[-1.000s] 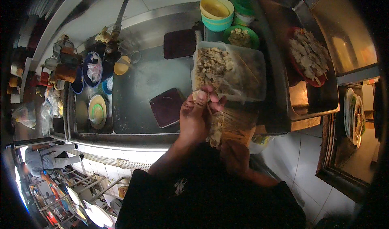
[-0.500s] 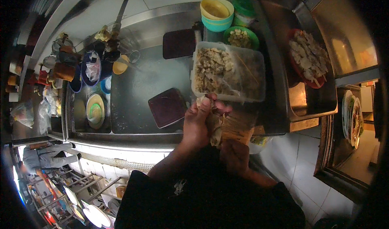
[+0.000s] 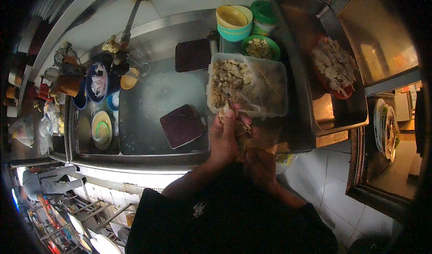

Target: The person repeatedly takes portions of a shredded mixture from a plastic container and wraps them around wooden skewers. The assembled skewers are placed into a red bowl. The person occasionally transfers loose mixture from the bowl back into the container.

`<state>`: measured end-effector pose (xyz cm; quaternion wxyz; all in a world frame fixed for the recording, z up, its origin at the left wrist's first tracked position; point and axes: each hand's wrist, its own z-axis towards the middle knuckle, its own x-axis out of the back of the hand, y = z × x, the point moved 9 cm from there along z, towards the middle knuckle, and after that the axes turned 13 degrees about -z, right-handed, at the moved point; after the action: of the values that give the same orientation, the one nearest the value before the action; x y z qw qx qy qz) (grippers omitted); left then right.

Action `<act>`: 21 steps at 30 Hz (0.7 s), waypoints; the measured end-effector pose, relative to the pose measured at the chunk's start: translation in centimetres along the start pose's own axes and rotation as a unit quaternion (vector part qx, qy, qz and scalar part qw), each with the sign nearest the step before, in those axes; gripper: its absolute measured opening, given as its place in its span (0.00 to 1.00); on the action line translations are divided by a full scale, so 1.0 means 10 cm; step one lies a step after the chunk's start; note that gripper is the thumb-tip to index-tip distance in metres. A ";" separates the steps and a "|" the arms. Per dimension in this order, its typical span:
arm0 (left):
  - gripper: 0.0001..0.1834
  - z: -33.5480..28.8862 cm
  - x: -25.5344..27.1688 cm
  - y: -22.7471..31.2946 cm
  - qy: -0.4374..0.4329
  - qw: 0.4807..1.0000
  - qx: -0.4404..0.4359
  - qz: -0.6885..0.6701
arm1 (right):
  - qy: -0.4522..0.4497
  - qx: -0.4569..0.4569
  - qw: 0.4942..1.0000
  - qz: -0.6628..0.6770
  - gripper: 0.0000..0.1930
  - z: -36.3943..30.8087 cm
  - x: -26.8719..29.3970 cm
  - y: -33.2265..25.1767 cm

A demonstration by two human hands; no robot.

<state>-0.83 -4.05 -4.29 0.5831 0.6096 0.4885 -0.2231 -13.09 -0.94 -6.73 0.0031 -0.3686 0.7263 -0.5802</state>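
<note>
My left hand (image 3: 223, 139) is closed, thumb on top, pinching pale, ragged pieces of meat (image 3: 245, 120) just in front of a clear plastic tub. Close beside it, my right hand (image 3: 261, 165) is closed too; whatever lies inside its fingers is hidden. Between and beyond the hands is a blurred, brownish patch of thin wooden sticks. The tub (image 3: 276, 112) has chopped greyish meat (image 3: 231, 76) in its left part. Clear plastic film and one thin wooden stick (image 3: 268, 79) lie over its right part.
Skewered meat (image 3: 335, 65) is heaped on a red plate in a metal tray (image 3: 330, 127) at right. Behind the tub stand stacked bowls (image 3: 235, 33) and a green bowl (image 3: 276, 51) of pale pieces. Two dark red squares (image 3: 182, 127) lie left. A person (image 3: 42, 182) stands far left.
The whole view has shifted slightly, so the tub appears a little lower and further left. My left hand still pinches the meat; the sticks beyond my hands now look darker and more blurred.
</note>
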 end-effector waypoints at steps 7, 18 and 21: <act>0.19 -0.05 -0.13 0.25 -0.062 0.860 -0.194 0.468 | 0.067 0.009 0.993 0.095 0.06 0.10 -0.04 0.19; 0.32 0.40 0.41 -0.27 -0.107 0.993 0.036 0.021 | 0.261 0.164 0.948 0.086 0.04 -0.07 1.03 -0.27; 0.28 0.28 0.40 0.00 -0.089 0.981 0.008 0.171 | 0.287 0.054 0.956 0.026 0.06 -0.27 1.85 -0.10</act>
<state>1.68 -5.27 -8.27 0.6488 0.6667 0.3212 -0.1773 -27.17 -8.69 2.85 -0.1706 -0.1666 0.6735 -0.6996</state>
